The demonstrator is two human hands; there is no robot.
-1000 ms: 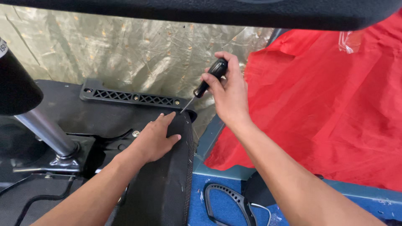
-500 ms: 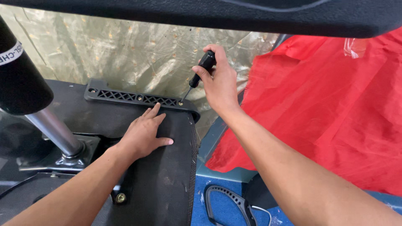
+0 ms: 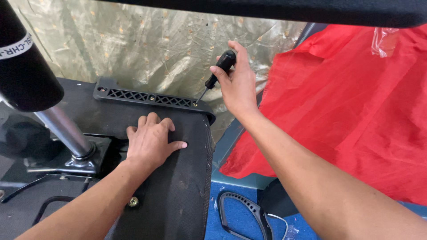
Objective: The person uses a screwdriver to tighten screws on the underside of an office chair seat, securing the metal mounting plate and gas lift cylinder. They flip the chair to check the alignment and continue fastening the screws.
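Closest to the camera there's a curved black armrest piece (image 3: 242,211) lying on the blue floor (image 3: 213,222), and just left of it the dark underside of an upturned office chair seat (image 3: 178,186) with a brass-coloured bolt (image 3: 133,202) showing near the forearm. The left hand (image 3: 150,142) lies flat on that seat, fingers spread wide, holding nothing, just pressing down. Left of it the shiny chair post (image 3: 62,131) rises out of a black metal plate (image 3: 62,166) and runs up to the upper left. A bit further out, the right hand (image 3: 238,82) is wrapped tight around a black-handled screwdriver (image 3: 213,80). Its long axis slants, handle up and to the right, tip pointing down-left onto a screw in the end of a slotted black bracket (image 3: 149,98) along the seat's far edge. Behind everything hangs crinkly clear plastic sheeting (image 3: 147,49), and a big red cloth (image 3: 351,111) is heaped on the right.
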